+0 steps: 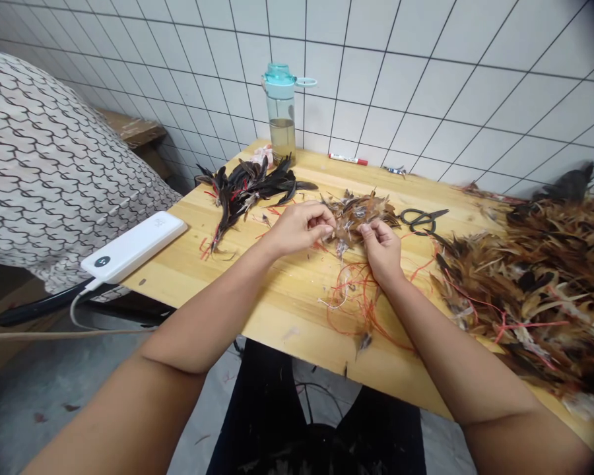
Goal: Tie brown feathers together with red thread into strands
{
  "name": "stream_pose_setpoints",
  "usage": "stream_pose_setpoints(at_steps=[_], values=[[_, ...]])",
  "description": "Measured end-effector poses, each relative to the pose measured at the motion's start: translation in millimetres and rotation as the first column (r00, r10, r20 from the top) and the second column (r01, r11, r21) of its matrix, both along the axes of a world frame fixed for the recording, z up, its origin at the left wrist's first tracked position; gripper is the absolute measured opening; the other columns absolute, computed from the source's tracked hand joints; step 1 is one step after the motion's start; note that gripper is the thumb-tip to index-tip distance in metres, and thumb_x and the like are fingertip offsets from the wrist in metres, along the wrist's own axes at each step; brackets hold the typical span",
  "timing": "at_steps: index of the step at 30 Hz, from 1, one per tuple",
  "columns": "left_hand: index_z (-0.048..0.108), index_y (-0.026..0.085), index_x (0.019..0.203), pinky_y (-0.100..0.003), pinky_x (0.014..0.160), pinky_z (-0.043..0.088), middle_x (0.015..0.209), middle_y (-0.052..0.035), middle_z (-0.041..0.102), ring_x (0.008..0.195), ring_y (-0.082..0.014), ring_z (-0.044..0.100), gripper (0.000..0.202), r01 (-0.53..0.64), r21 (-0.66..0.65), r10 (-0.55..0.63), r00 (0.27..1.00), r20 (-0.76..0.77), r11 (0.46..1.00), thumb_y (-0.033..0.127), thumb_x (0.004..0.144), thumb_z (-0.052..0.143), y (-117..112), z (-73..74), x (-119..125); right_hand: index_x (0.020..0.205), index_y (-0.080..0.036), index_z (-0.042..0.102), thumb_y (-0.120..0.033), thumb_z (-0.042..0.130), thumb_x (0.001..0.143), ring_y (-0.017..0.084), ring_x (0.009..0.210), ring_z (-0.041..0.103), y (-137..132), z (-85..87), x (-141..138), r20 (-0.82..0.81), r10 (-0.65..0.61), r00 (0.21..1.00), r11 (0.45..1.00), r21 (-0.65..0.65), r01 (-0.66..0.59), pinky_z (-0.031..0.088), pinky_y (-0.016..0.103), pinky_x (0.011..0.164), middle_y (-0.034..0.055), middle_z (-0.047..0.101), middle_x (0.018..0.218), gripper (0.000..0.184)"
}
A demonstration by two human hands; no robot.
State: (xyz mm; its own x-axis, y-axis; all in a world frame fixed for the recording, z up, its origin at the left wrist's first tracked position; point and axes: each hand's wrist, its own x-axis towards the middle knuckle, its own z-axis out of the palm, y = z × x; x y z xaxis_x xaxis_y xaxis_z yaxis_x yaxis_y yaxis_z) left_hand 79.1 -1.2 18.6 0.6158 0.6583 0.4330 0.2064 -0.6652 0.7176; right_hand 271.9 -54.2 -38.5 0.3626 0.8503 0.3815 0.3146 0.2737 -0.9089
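Note:
Over the wooden table (297, 297) both my hands work close together at a small pile of brown feathers (361, 210). My left hand (301, 227) is closed in a pinch at the pile's left side, with a bit of feather at its fingertips. On the right, thumb and forefinger of my right hand (382, 245) pinch the edge of a brown feather. Just below the hands lies a loose tangle of red string (359, 307) with some white thread. Black scissors (420, 220) rest right of the small pile.
Black feather bundles (247, 188) tied with red string lie at left. A large heap of brown feathers (539, 284) covers the right side. A water bottle (281, 122) and a red marker (348, 159) are by the tiled wall. A white power bank (136, 245) sits on the left edge, cable attached.

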Motion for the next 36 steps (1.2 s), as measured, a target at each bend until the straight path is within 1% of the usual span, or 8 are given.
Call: stream_pose_setpoints(at_steps=[3,6,13,19,22,26,29,36], values=[[0.071,0.019,0.081,-0.026,0.071,0.044,0.081,-0.0043,0.066,0.074,-0.0134,0.057,0.008,0.35,-0.074,-0.349,0.937,0.016,0.934,0.021,0.081,0.063,-26,7.8,7,0.071,-0.021,0.054,-0.052,0.059,0.081,0.015,0.069,0.055,-1,-0.3,-2,0.03,0.002,1.0,1.0,-0.001,-0.002,0.045,0.028,0.066,0.0013,0.061,0.071,0.033],[0.073,0.024,0.081,-0.027,0.077,0.044,0.082,-0.0046,0.066,0.08,-0.0139,0.058,0.014,0.684,-0.034,-0.684,0.722,-0.103,0.728,0.015,0.082,0.062,-58,3.5,18,0.068,-0.021,0.052,-0.05,0.057,0.083,0.013,0.062,0.046,-3,-0.7,-5,0.089,-0.005,0.996,1.0,-0.026,0.008,0.04,0.026,0.061,-0.0019,0.05,0.062,0.033],[0.071,0.027,0.081,-0.029,0.063,0.034,0.079,-0.0032,0.059,0.075,-0.0158,0.044,0.013,0.731,0.279,-0.637,0.681,-0.362,0.623,0.018,0.085,0.062,-83,-33.2,34,0.068,-0.021,0.049,-0.051,0.055,0.083,0.011,0.056,0.032,-6,0.9,-10,0.153,0.011,0.988,0.997,-0.072,0.0,0.031,0.025,0.055,-0.0044,0.035,0.058,0.034],[0.064,0.019,0.076,-0.03,0.08,0.04,0.091,-0.0052,0.064,0.084,-0.0167,0.049,0.015,0.681,0.239,-0.625,0.731,-0.274,0.692,0.013,0.086,0.054,-77,-26.7,34,0.067,-0.022,0.048,-0.052,0.055,0.083,0.011,0.056,0.032,-6,0.4,-7,0.174,0.002,0.985,0.997,-0.081,0.012,0.03,0.026,0.054,-0.0042,0.034,0.058,0.035],[0.06,0.02,0.083,-0.03,0.085,0.041,0.09,-0.0049,0.065,0.086,-0.0157,0.055,0.016,0.555,0.127,-0.534,0.829,-0.169,0.822,0.013,0.089,0.046,-65,-13.2,27,0.069,-0.022,0.049,-0.052,0.055,0.083,0.012,0.059,0.038,-4,-2.7,-4,0.179,0.008,0.984,0.998,-0.068,0.004,0.035,0.026,0.058,-0.0031,0.041,0.06,0.033],[0.058,0.019,0.086,-0.031,0.077,0.04,0.082,-0.0049,0.062,0.079,-0.0172,0.054,0.013,0.178,0.187,-0.147,0.975,-0.167,0.966,0.016,0.089,0.045,-42,-5.0,17,0.069,-0.022,0.051,-0.048,0.054,0.084,0.013,0.061,0.042,-4,-3.3,-3,0.171,0.035,0.985,0.999,-0.022,-0.032,0.037,0.027,0.061,-0.0023,0.046,0.063,0.031],[0.059,0.017,0.084,-0.034,0.079,0.039,0.084,-0.0081,0.062,0.082,-0.0202,0.053,0.015,0.024,0.351,0.054,0.976,-0.21,0.936,0.017,0.089,0.044,-29,-5.7,12,0.066,-0.021,0.052,-0.045,0.056,0.084,0.012,0.059,0.04,-6,-0.4,-4,0.204,0.032,0.978,0.999,-0.022,-0.029,0.035,0.027,0.059,-0.0027,0.045,0.061,0.03],[0.062,0.014,0.087,-0.035,0.079,0.041,0.085,-0.0098,0.062,0.086,-0.0219,0.054,0.02,-0.052,0.623,0.294,0.91,-0.292,0.78,0.017,0.093,0.043,-22,-7.3,9,0.064,-0.02,0.059,-0.037,0.058,0.082,0.012,0.057,0.045,-8,3.4,-6,0.311,0.074,0.948,0.997,-0.025,-0.07,0.037,0.026,0.058,-0.0019,0.051,0.058,0.025]])
